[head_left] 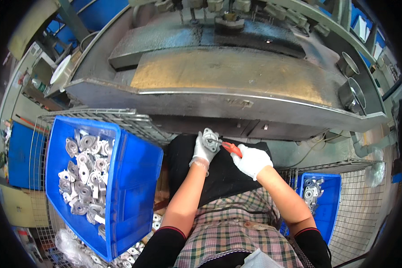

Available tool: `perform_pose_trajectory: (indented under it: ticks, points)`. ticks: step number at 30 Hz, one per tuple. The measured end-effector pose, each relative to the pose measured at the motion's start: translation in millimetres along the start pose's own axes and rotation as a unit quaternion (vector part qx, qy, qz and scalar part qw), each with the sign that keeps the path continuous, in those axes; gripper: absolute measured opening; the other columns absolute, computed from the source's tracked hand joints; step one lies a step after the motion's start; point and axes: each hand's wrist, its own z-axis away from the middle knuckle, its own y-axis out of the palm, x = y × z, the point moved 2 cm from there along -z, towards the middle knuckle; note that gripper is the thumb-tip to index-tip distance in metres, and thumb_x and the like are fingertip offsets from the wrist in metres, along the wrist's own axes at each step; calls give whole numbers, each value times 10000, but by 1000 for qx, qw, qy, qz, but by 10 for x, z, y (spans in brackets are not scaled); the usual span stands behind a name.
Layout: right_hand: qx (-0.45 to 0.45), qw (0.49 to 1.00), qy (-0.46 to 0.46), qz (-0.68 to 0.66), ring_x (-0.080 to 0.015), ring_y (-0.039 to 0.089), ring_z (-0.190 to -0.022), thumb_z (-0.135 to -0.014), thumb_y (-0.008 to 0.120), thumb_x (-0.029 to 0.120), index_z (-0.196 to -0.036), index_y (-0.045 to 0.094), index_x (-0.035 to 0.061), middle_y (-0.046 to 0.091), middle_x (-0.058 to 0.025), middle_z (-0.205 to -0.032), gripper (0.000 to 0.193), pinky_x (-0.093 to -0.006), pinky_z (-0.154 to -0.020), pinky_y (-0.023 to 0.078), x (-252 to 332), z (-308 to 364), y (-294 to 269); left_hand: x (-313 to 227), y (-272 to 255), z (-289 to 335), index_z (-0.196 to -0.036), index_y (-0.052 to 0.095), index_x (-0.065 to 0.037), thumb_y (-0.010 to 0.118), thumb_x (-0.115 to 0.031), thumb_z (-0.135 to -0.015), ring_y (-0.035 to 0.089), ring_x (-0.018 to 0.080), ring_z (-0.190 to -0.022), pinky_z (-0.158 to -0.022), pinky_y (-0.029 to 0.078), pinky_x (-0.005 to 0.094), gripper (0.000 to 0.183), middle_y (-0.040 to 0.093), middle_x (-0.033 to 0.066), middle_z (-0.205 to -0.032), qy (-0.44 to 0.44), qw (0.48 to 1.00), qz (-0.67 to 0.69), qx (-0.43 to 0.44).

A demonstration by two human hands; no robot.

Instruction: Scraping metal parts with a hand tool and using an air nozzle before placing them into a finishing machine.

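Two gloved hands' fingers: left gripping metal casting, right hiding red-handled tool grip.

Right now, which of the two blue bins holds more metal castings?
The large blue bin at the person's left, heaped with grey castings. The smaller blue bin at the right holds only a few.

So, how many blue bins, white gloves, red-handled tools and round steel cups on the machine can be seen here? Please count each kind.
Blue bins: 2, a big one on the left and a small one on the right
White gloves: 2, left hand and right hand
Red-handled tools: 1
Round steel cups: 2
Total: 7
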Motion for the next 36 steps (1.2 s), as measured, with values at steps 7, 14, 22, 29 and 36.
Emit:
perform_pose_trajectory:
  ticks: [7,14,22,29,36]
  points:
    - [-103,982,-18,-159,-390,653,-883,-862,590,439,-1110,593,112,674,-206,-937,410,-434,-795,511,-620,550,-407,-59,461,528,-1224,564,-139,408,-447,-985,632,393,-907,-692,543,476,420,634,148,-1137,-131,969,-52,204]
    - [-398,827,75,-390,-103,603,-916,-854,689,164,-1214,593,19,674,-27,-1014,399,-268,-839,474,-1832,1492,-1128,-197,2149,1503,-1426,398,-110,509,-483,-936,595,331,-1057,-737,539,401,625,546,138,-1308,-24,914,-244,323]
    - [-689,656,215,-220,-187,628,-805,-851,686,238,-1065,644,13,678,-65,-894,313,-319,-751,474,-3825,2000,-1025,-656,3248,1084,-1403,399,30,641,-294,-889,532,176,-1130,-947,442,296,654,540,118,-1315,430,563,-671,221]
    - [-684,597,396,137,-335,620,-950,-780,693,258,-1132,627,56,650,-145,-1004,411,-419,-861,482,-3682,2063,-1093,-550,3366,718,-1162,654,-87,703,-244,-760,602,345,-1086,-947,474,399,435,636,160,-1182,395,214,-886,111]
    - [-632,742,157,-158,-277,622,-1036,-801,696,202,-1255,568,46,633,-189,-1139,497,-357,-908,482,-3503,1304,-1812,-510,3688,1017,-1166,597,46,676,-74,-796,643,262,-984,-872,504,365,398,655,183,-1077,581,402,-678,204]
